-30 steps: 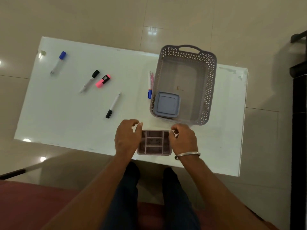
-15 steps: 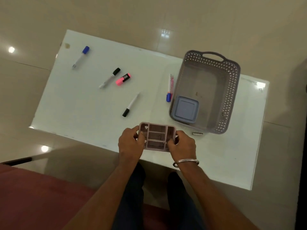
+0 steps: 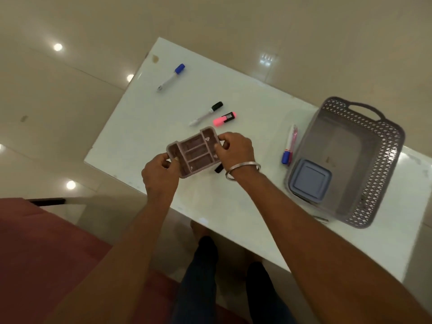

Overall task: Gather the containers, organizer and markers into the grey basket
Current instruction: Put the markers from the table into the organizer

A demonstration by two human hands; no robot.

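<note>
Both hands hold a small mauve organizer (image 3: 195,152) with several compartments, lifted above the white table (image 3: 245,206). My left hand (image 3: 160,174) grips its near-left corner, and my right hand (image 3: 236,148) grips its right end. The grey basket (image 3: 383,164) stands at the right with a blue-lidded container (image 3: 309,181) inside its near-left corner. A blue-capped marker (image 3: 171,76), a black-capped marker (image 3: 207,113) and a pink highlighter (image 3: 224,119) lie on the table. Two pens (image 3: 289,145) lie beside the basket's left wall. A black marker tip (image 3: 218,169) peeks out under the organizer.
A small silver object (image 3: 321,219) lies at the basket's near edge. A red-brown seat (image 3: 46,253) is at the lower left. My legs (image 3: 203,277) are below the table's near edge. Glossy beige floor surrounds the table.
The organizer has been lifted off the table's near edge and carried up and away from me in both hands. The camera view has swung left, so the basket now sits at the right.
</note>
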